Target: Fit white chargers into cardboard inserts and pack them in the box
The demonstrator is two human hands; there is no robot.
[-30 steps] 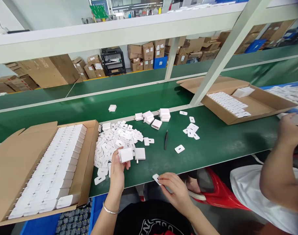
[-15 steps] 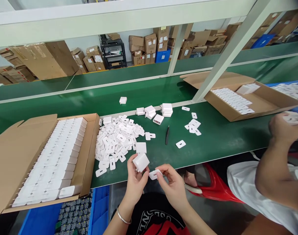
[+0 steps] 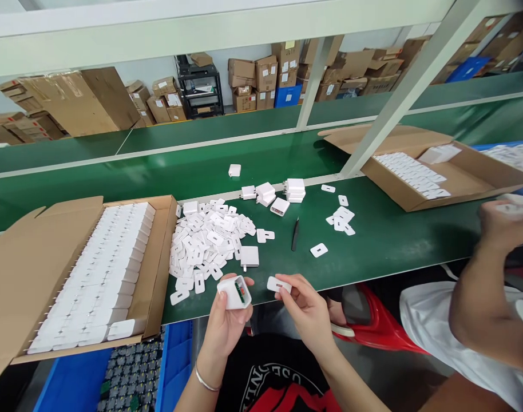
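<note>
My left hand (image 3: 227,326) is closed round a white charger housing (image 3: 230,294). The housing's open end faces right and shows a green circuit board inside. Between the fingertips of my right hand (image 3: 306,306) is a small white cover plate (image 3: 279,285) with a slot in it. A gap separates plate and housing. Just beyond my left hand, another white charger (image 3: 249,256) lies on the green bench, beside a heap of loose cover plates (image 3: 205,240). A pair of black tweezers (image 3: 295,234) rests farther back, with several chargers (image 3: 294,189) behind it.
On the left stands an open carton (image 3: 161,257) with rows of chargers; below it is a blue bin (image 3: 173,366) of circuit boards. Another carton (image 3: 407,191) sits at the right. A co-worker's hand (image 3: 504,223) holds white pieces there. A slanting post (image 3: 394,97) rises from the bench.
My left hand has moved slightly left and turned the housing, so its open end now shows. My right hand has raised the cover plate a little. The gap between them has widened.
</note>
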